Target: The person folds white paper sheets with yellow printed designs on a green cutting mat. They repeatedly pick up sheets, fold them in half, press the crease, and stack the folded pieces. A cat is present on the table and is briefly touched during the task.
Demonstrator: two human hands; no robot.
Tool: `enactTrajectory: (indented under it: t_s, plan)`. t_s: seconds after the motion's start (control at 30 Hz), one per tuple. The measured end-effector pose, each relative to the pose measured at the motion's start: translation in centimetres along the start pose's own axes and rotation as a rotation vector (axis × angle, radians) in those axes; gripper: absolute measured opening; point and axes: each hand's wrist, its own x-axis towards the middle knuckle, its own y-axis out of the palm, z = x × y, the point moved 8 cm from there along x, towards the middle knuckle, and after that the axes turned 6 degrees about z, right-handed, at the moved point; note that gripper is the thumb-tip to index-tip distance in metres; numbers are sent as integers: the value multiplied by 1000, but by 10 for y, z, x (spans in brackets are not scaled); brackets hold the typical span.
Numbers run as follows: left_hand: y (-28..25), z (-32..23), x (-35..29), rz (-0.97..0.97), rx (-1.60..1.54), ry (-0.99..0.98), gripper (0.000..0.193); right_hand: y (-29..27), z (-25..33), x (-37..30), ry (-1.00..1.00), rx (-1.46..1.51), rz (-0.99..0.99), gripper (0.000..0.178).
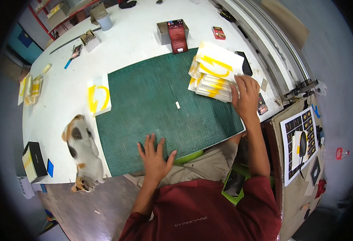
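Right hand at a stack of flat white packets with yellow markings, left hand spread on a green gridded cutting mat.

The stack covers the mat's far right corner. The right thumb and curled fingers, narrowly parted, touch its right edge; whether they pinch a packet I cannot tell. The left fingers fan wide near the mat's near edge, holding nothing.
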Motion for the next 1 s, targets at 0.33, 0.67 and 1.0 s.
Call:
enactTrajectory:
  t_s: [0.33, 0.67, 1.0]
  plan:
    - [-3, -4, -7, -17, -52, -49, 56, 36, -30, -4, 7, 128, 154, 15]
    - [19, 55, 38, -43, -1575, -335, 54, -3, 107, -91, -281, 406, 35, 19]
    - [17, 80, 28, -128, -1452, -261, 43, -99, -22, -24, 429, 304, -688, 10]
